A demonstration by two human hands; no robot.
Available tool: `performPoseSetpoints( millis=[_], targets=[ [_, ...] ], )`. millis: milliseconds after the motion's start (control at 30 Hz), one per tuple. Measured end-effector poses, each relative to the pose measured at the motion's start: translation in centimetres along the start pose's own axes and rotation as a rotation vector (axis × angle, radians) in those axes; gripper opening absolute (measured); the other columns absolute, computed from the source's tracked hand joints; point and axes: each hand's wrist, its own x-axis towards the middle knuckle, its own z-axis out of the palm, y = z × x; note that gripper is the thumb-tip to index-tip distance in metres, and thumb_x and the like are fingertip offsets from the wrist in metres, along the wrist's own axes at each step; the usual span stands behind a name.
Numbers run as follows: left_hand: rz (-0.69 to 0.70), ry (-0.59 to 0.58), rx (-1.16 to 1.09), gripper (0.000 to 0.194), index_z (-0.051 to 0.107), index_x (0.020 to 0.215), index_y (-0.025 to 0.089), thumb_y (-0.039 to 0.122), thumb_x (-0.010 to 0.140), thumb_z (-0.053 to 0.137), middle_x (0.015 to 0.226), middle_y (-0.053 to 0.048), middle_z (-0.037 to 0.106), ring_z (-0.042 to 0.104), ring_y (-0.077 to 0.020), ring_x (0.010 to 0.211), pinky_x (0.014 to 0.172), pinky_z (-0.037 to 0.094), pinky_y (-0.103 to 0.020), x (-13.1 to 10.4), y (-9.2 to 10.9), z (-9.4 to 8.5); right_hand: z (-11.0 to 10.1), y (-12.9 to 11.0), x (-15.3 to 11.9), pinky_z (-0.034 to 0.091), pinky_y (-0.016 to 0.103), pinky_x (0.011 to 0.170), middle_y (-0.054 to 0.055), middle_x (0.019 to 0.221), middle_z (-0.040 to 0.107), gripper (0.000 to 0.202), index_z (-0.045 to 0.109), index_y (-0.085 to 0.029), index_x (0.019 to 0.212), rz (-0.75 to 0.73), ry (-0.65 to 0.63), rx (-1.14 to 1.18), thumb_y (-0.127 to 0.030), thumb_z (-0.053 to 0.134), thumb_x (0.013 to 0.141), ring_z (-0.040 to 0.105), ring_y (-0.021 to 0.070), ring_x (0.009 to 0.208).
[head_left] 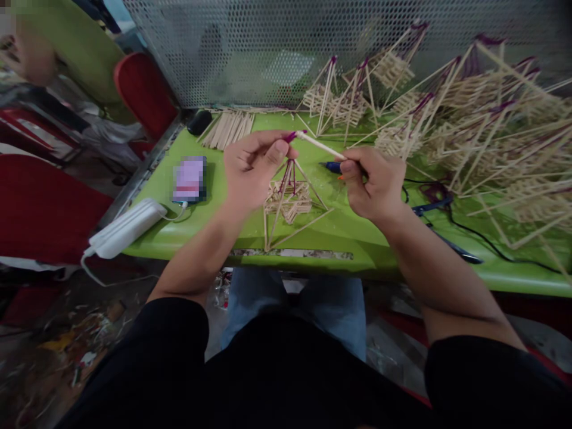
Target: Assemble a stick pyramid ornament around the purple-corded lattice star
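My left hand [257, 164] pinches a tuft of purple string [291, 137] between thumb and fingers. My right hand [374, 180] is closed around the lower end of a thin pale stick [319, 144], whose far tip meets the string. Below the left hand stands a pyramid-shaped frame of wooden sticks [318, 193]. Inside it, a stacked-stick basket [292, 202] hangs from purple strings. Whether the pinched string joins the frame's peak is hard to tell. Just left of my right hand lies a blue-handled tool [331, 167], partly hidden.
Many similar stick frames [469, 119] crowd the right side of the green table [214, 229]. A perforated metal panel [245, 53] rises behind. Loose sticks [230, 128], a phone [189, 177] and a white power strip [127, 227] lie left; scissors [456, 247] and a cable right. Another person [71, 47] is at upper left.
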Motion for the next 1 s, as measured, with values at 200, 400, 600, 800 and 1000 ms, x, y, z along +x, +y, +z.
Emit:
performPoseSetpoints(
  millis=[200, 400, 600, 800, 1000],
  targets=[
    [-0.016, 0.013, 0.001, 0.024, 0.089, 0.111, 0.028, 0.05, 0.102, 0.089, 0.09, 0.003, 0.083, 0.088, -0.0182, 0.087, 0.077, 0.075, -0.028, -0.17, -0.34, -0.24, -0.36, -0.51, 0.31, 0.041, 0.038, 0.059, 0.002, 0.082, 0.071, 0.022, 0.069, -0.028, 0.105, -0.014, 0.008, 0.002, -0.038, 0.055, 0.118, 0.059, 0.0191, 0.064],
    [-0.018, -0.012, -0.004, 0.02, 0.089, 0.111, 0.031, 0.049, 0.104, 0.088, 0.089, 0.005, 0.082, 0.088, -0.0167, 0.087, 0.073, 0.074, -0.026, -0.15, -0.2, -0.27, -0.39, -0.47, 0.39, 0.041, 0.039, 0.058, 0.003, 0.081, 0.065, 0.019, 0.07, -0.028, 0.105, -0.033, 0.041, -0.014, -0.034, 0.056, 0.117, 0.056, 0.0189, 0.063],
    [-0.002, -0.011, 0.008, 0.019, 0.089, 0.107, 0.03, 0.048, 0.103, 0.088, 0.088, 0.005, 0.081, 0.086, -0.0146, 0.083, 0.073, 0.072, -0.025, -0.1, 0.31, 0.07, -0.15, -0.25, 0.23, 0.048, 0.042, 0.059, 0.005, 0.084, 0.067, 0.031, 0.072, -0.03, 0.104, 0.014, 0.035, -0.05, -0.047, 0.052, 0.12, 0.058, 0.0206, 0.065],
    [0.016, -0.02, 0.01, 0.017, 0.09, 0.108, 0.03, 0.046, 0.104, 0.087, 0.09, 0.004, 0.082, 0.086, -0.0141, 0.084, 0.076, 0.073, -0.026, -0.1, 0.51, 0.05, -0.37, -0.36, 0.06, 0.056, 0.047, 0.066, 0.008, 0.091, 0.072, 0.028, 0.071, -0.033, 0.108, 0.084, -0.019, -0.077, -0.048, 0.051, 0.12, 0.062, 0.0237, 0.073],
    [0.024, -0.014, 0.031, 0.017, 0.089, 0.107, 0.031, 0.048, 0.104, 0.087, 0.09, 0.005, 0.082, 0.086, -0.0137, 0.084, 0.078, 0.074, -0.026, -0.07, 0.32, -0.07, -0.02, -0.17, 0.39, 0.05, 0.041, 0.061, 0.006, 0.089, 0.069, 0.018, 0.073, -0.029, 0.11, -0.029, 0.107, -0.005, -0.04, 0.06, 0.116, 0.061, 0.0215, 0.071]
  ],
)
